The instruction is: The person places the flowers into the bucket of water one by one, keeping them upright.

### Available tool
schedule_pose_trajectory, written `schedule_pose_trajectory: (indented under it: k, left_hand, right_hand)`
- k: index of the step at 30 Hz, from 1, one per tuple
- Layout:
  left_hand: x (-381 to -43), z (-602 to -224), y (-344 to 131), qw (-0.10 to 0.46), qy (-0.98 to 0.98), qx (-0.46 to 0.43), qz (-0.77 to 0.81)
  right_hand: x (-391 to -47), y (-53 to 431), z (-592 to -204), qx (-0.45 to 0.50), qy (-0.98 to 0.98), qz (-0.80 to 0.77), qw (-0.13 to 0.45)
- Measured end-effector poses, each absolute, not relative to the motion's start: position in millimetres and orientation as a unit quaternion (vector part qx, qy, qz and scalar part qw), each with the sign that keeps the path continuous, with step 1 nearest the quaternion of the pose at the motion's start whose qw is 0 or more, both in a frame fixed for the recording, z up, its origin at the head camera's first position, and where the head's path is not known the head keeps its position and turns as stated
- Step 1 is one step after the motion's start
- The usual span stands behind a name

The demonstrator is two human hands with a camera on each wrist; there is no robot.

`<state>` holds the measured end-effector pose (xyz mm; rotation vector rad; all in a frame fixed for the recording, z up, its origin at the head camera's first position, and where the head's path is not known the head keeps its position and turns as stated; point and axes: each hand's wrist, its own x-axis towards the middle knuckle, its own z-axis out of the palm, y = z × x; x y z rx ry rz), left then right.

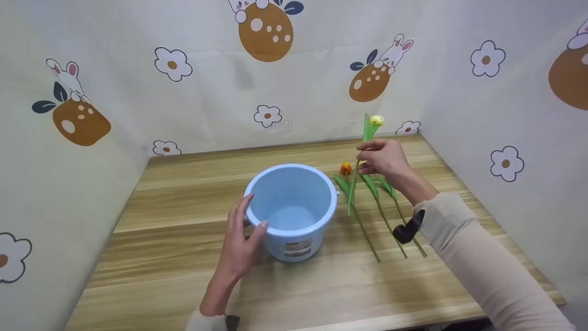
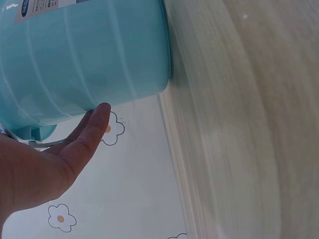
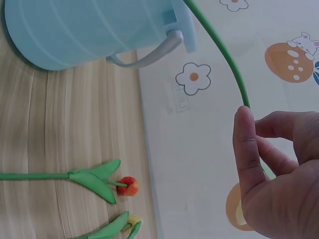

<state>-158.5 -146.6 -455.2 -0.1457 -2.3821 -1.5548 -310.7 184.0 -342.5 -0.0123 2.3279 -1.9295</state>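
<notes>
My left hand point(image 1: 239, 243) rests against the near left side of a light blue plastic bucket point(image 1: 290, 246), thumb and forefinger at its rim. In the left wrist view, the fairly straight fingers point(image 2: 92, 132) lie along the bucket's ribbed wall point(image 2: 94, 55). Right of the bucket, my right hand point(image 1: 386, 158) pinches an artificial yellow tulip point(image 1: 376, 121) by its green stem, bloom up. The stem's lower end hangs beside the rim in the head view; the right wrist view shows the stem point(image 3: 224, 52) held between thumb and fingers.
On the wood-grain table point(image 1: 183, 248), right of the bucket, lie several more tulips; one has an orange bloom point(image 1: 346, 168), and the hand partly hides others. A pale bucket handle point(image 3: 149, 57) hangs down. Patterned cloth walls point(image 1: 206, 105) enclose the table's back and sides.
</notes>
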Motion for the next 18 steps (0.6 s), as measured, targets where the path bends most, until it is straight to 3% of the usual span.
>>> schedule_pose_trajectory:
  k: [18]
  left_hand:
    - [-158.9,-457.6,-148.2,0.157,-0.829,-0.059,-0.534]
  right_hand:
    - [-311.6,162.4,-335.3,-0.004,0.732,-0.679,0.06]
